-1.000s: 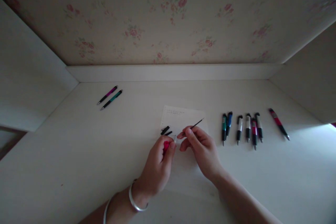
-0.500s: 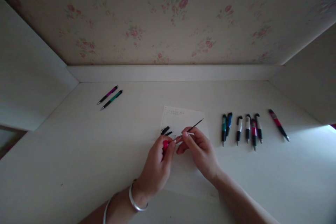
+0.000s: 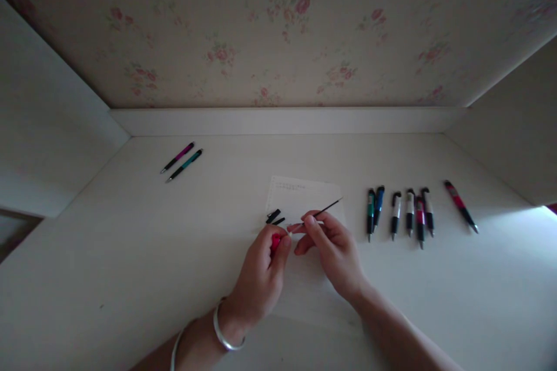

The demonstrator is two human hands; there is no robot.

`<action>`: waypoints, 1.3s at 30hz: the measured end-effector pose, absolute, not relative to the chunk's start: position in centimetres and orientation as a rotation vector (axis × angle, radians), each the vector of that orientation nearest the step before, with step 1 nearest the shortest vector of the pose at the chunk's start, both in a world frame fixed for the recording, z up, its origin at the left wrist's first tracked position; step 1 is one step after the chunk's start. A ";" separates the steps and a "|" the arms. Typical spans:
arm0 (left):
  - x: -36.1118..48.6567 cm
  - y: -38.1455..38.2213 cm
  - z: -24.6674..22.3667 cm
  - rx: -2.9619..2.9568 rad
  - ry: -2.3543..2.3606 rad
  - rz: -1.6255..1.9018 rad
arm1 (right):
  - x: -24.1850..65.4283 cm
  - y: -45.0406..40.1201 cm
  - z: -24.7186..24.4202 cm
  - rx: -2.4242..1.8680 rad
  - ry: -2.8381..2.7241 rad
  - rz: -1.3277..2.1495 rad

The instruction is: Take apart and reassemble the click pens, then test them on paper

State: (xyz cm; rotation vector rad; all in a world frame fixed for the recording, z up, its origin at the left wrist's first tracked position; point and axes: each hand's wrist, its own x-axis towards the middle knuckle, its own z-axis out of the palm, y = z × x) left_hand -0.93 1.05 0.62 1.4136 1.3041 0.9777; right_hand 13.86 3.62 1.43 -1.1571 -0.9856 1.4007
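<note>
My left hand is closed around a red pen part, with a small whitish tip at its fingertips. Between the thumb and fingers of my right hand is a thin dark ink refill, its far end pointing up and to the right. The fingertips of both hands are close together over a sheet of white paper with faint writing along its top. Black pen pieces lie on the paper just beyond my left hand.
A purple pen and a teal pen lie at the back left. On the right are several pens in a loose row, with a red and black pen farther right. Floral wallpaper rises behind the white desk.
The refill in my right hand has shifted slightly to the right and tilts a little lower. My left hand has barely moved.
</note>
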 end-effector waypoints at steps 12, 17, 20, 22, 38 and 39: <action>-0.9 1.1 0.5 1.382 1.308 0.969 | 13.8 3.4 1.9 -1.149 -0.987 1.381; -0.9 1.1 0.6 1.390 1.309 0.957 | 13.7 3.5 1.9 -1.151 -0.994 1.389; -0.9 1.1 0.5 1.399 1.310 0.961 | 13.7 3.5 1.8 -1.151 -0.981 1.402; -0.9 1.1 0.4 1.397 1.304 0.965 | 13.7 3.5 1.7 -1.149 -0.981 1.405; -0.9 1.1 0.3 1.362 1.329 0.992 | 14.6 3.8 1.1 -1.112 -1.092 1.409; -1.0 1.1 0.3 1.364 1.332 0.989 | 14.6 3.8 1.0 -1.100 -1.071 1.426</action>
